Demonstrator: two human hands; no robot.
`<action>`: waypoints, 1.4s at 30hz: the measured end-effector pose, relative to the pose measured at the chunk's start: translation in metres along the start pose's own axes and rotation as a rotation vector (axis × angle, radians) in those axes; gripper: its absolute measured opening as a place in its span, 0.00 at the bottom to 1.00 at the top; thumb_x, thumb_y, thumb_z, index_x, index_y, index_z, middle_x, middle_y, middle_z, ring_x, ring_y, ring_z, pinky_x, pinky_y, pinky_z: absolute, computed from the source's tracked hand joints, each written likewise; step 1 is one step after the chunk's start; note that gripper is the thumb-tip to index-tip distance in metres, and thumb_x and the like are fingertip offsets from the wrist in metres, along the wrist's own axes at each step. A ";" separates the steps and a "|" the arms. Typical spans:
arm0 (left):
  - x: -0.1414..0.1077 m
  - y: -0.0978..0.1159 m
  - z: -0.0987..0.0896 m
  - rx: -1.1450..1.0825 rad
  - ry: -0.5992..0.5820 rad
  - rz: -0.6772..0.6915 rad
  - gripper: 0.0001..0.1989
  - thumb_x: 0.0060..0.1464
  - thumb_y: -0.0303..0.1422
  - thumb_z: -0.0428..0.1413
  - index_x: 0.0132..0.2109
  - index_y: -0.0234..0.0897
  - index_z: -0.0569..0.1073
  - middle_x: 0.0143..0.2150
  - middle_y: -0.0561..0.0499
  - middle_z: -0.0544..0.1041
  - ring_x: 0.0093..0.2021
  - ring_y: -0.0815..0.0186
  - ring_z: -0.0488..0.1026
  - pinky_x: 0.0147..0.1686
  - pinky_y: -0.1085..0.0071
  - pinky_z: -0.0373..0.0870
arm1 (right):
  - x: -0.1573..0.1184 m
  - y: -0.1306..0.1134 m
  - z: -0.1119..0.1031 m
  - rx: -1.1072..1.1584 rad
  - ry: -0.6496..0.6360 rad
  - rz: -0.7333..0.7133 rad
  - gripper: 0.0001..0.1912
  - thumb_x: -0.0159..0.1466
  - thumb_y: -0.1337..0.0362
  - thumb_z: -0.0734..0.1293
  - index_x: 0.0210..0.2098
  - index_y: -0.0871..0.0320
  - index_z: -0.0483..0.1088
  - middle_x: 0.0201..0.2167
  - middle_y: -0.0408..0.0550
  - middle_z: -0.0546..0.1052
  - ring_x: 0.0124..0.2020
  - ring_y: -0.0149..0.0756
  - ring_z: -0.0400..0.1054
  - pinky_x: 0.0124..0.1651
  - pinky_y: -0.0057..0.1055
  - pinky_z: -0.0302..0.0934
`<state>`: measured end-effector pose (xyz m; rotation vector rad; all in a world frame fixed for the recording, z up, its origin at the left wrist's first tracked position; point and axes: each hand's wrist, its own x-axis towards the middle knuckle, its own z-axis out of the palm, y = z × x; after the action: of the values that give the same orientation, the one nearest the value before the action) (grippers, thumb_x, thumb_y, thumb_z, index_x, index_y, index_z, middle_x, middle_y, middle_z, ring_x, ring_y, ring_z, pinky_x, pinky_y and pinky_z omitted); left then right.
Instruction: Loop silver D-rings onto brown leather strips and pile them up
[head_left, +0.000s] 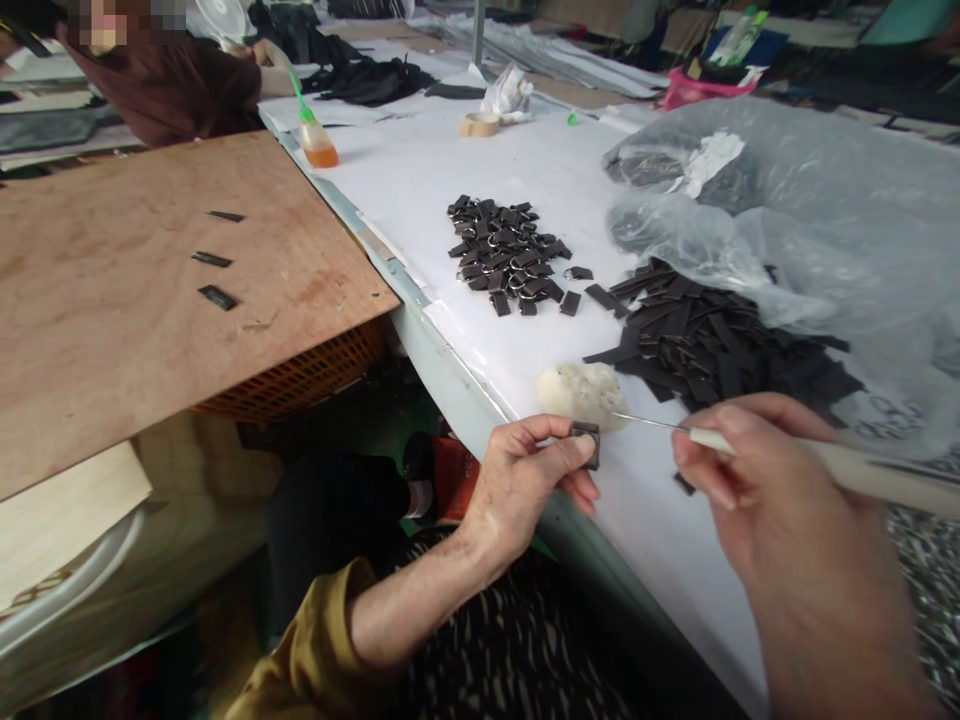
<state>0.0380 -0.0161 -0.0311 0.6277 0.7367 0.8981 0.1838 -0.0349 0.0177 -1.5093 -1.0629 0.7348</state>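
Note:
My left hand (529,465) pinches a small dark tab (586,440) between thumb and fingers, just over the table's near edge. In my right hand (780,500) is an awl-like tool (709,438) with a thin metal shaft and a pale handle. Its tip points left, at the edge of a whitish, glue-like lump (581,390) on the table; I cannot tell if they touch. Beyond the lump lies a pile of folded dark tabs with metal rings (510,250). A heap of flat dark strips (720,335) sits above my right hand.
Clear plastic bags (810,230) cover the right side of the white table (405,140). A squeeze bottle with orange liquid (320,145) and a tape roll (480,124) stand farther back. Three dark pieces lie on a wooden board (135,260) at left. Another person (172,80) is at upper left.

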 end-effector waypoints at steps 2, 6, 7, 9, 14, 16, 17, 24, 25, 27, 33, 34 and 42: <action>0.000 -0.001 0.002 -0.033 -0.010 -0.003 0.09 0.49 0.35 0.58 0.30 0.31 0.72 0.19 0.52 0.72 0.17 0.71 0.68 0.24 0.73 0.65 | -0.003 -0.002 -0.003 0.164 -0.008 0.063 0.08 0.57 0.63 0.65 0.22 0.56 0.65 0.19 0.42 0.68 0.18 0.27 0.56 0.18 0.26 0.45; -0.002 -0.004 0.006 -0.072 -0.051 -0.004 0.09 0.48 0.35 0.59 0.31 0.30 0.72 0.19 0.52 0.72 0.18 0.71 0.68 0.24 0.72 0.67 | -0.009 -0.001 -0.006 0.270 -0.029 0.136 0.07 0.56 0.65 0.65 0.22 0.56 0.66 0.18 0.42 0.67 0.20 0.27 0.59 0.18 0.24 0.46; -0.002 -0.004 0.007 -0.074 -0.060 0.000 0.09 0.49 0.34 0.59 0.31 0.30 0.72 0.20 0.52 0.72 0.18 0.71 0.68 0.25 0.72 0.67 | -0.010 -0.001 -0.007 0.282 -0.021 0.138 0.07 0.56 0.65 0.65 0.22 0.56 0.66 0.18 0.42 0.66 0.21 0.28 0.60 0.18 0.23 0.46; -0.003 -0.005 0.008 -0.077 -0.071 0.009 0.09 0.49 0.34 0.59 0.31 0.30 0.72 0.20 0.52 0.73 0.19 0.71 0.68 0.25 0.72 0.66 | -0.010 0.001 -0.009 0.299 -0.022 0.130 0.07 0.56 0.65 0.65 0.22 0.56 0.66 0.17 0.41 0.66 0.20 0.27 0.59 0.18 0.23 0.46; -0.007 -0.006 0.011 -0.076 -0.071 0.019 0.09 0.49 0.35 0.59 0.31 0.31 0.71 0.20 0.52 0.73 0.19 0.71 0.69 0.26 0.73 0.66 | -0.011 0.005 -0.011 0.296 -0.074 0.094 0.08 0.57 0.64 0.64 0.22 0.56 0.66 0.17 0.41 0.66 0.17 0.26 0.54 0.17 0.25 0.44; -0.007 -0.006 0.012 -0.078 -0.070 0.013 0.09 0.49 0.34 0.59 0.31 0.31 0.71 0.20 0.52 0.73 0.19 0.71 0.68 0.25 0.73 0.66 | -0.011 0.007 -0.010 0.290 -0.091 0.090 0.08 0.58 0.64 0.64 0.22 0.56 0.66 0.18 0.41 0.67 0.17 0.25 0.54 0.17 0.25 0.43; -0.008 -0.006 0.012 -0.081 -0.071 0.008 0.09 0.48 0.34 0.59 0.30 0.31 0.71 0.20 0.52 0.73 0.18 0.71 0.68 0.25 0.73 0.66 | -0.012 0.007 -0.009 0.290 -0.097 0.090 0.08 0.58 0.64 0.64 0.23 0.56 0.66 0.18 0.42 0.68 0.17 0.26 0.54 0.17 0.25 0.43; -0.007 -0.008 0.013 -0.083 -0.053 0.000 0.11 0.47 0.37 0.60 0.30 0.31 0.71 0.20 0.51 0.73 0.18 0.70 0.68 0.25 0.72 0.66 | -0.012 0.012 -0.006 0.282 -0.123 0.108 0.09 0.58 0.63 0.65 0.22 0.57 0.66 0.18 0.42 0.68 0.17 0.25 0.53 0.18 0.25 0.44; -0.006 -0.008 0.012 -0.083 -0.052 0.000 0.11 0.47 0.37 0.60 0.30 0.31 0.71 0.20 0.51 0.73 0.18 0.70 0.68 0.25 0.72 0.66 | -0.013 0.013 -0.006 0.287 -0.122 0.112 0.09 0.57 0.62 0.65 0.23 0.57 0.66 0.18 0.42 0.68 0.17 0.25 0.52 0.18 0.26 0.44; -0.006 -0.008 0.012 -0.084 -0.045 -0.002 0.11 0.47 0.36 0.60 0.29 0.31 0.71 0.19 0.51 0.73 0.18 0.71 0.68 0.24 0.73 0.66 | -0.013 0.013 -0.005 0.295 -0.130 0.125 0.08 0.58 0.63 0.65 0.23 0.57 0.66 0.19 0.42 0.69 0.17 0.25 0.52 0.18 0.26 0.44; -0.005 -0.007 0.011 -0.093 -0.026 -0.003 0.10 0.48 0.35 0.59 0.28 0.32 0.70 0.19 0.52 0.72 0.17 0.71 0.67 0.23 0.73 0.65 | -0.011 0.015 -0.007 0.273 -0.203 0.120 0.06 0.57 0.65 0.65 0.23 0.57 0.68 0.20 0.42 0.69 0.18 0.26 0.52 0.20 0.26 0.46; -0.005 -0.007 0.011 -0.094 -0.022 -0.008 0.10 0.48 0.35 0.59 0.27 0.32 0.70 0.18 0.52 0.72 0.17 0.71 0.67 0.23 0.73 0.65 | -0.010 0.016 -0.009 0.257 -0.234 0.110 0.06 0.56 0.65 0.66 0.24 0.57 0.68 0.20 0.42 0.69 0.18 0.26 0.53 0.21 0.26 0.48; 0.000 -0.010 0.007 -0.124 -0.002 -0.075 0.11 0.43 0.36 0.62 0.27 0.32 0.71 0.16 0.53 0.71 0.15 0.72 0.65 0.20 0.74 0.63 | -0.008 0.016 -0.028 -0.132 -0.367 -0.064 0.05 0.53 0.62 0.69 0.26 0.54 0.69 0.26 0.44 0.72 0.28 0.35 0.65 0.26 0.29 0.56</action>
<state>0.0482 -0.0217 -0.0340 0.4879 0.6925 0.8670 0.2093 -0.0538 0.0070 -1.4754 -1.4523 0.9345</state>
